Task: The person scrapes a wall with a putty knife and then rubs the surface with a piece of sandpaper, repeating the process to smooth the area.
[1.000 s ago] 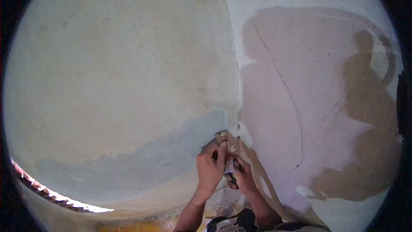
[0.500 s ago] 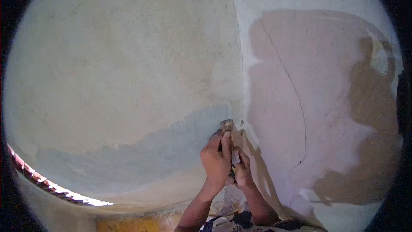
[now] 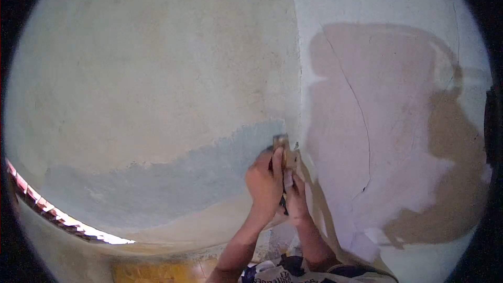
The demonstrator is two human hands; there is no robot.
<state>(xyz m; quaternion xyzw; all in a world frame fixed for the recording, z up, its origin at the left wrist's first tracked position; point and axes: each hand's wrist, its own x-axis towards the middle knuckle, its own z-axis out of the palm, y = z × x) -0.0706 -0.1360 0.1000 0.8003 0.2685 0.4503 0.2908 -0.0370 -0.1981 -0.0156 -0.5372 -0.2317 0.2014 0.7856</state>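
My left hand (image 3: 263, 182) is closed around a narrow, brown, flat-faced tool (image 3: 281, 140), its top end right at the wall near the corner. Just below and to the right, my right hand (image 3: 297, 199) grips a dark-handled tool (image 3: 284, 205) with a pale flat part (image 3: 288, 178) by the fingers; I cannot tell its exact kind. Both hands are close together, nearly touching. Around the brown tool's end, the grey-blue damp-looking patch (image 3: 173, 194) spreads left across the beige wall (image 3: 167, 68).
To the right of the corner, a whitish wall (image 3: 346, 141) carries a long thin crack (image 3: 361, 110) and dark shadows. A bright slatted opening (image 3: 63, 220) lies at lower left. Yellow-orange flooring (image 3: 152, 271) shows at the bottom, beside my patterned clothing (image 3: 285, 275).
Both hands and the brown tool have moved slightly up along the wall by the corner. The view has shifted a little. Both hands keep their hold.
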